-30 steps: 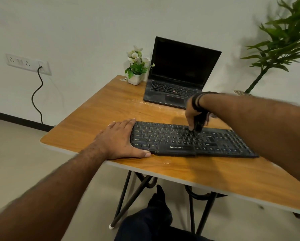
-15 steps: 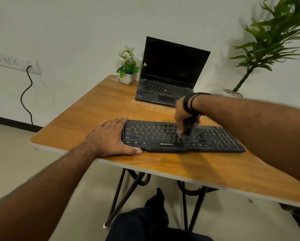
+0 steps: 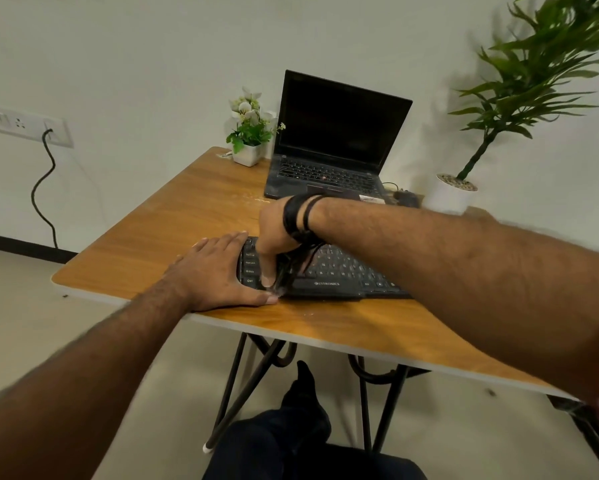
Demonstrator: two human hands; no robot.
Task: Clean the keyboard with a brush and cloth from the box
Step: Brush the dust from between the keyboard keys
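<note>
Black keyboard [image 3: 339, 277] flat near table's front edge, dark brush [image 3: 286, 271] on its left keys.

Where the camera sits: on the person's head, above the near edge of the table [image 3: 159, 233]
Which way it looks: forward and down, over both arms to the wall behind
How near: the arms fill the bottom corners and look big; the keyboard [image 3: 339, 271] is near, the laptop [image 3: 336, 143] sits farther back
How wide: very wide, so the floor, the person's legs under the table and the tall plant [image 3: 533, 74] on the right all fit
Other views: only this one, so nothing is shared
</note>
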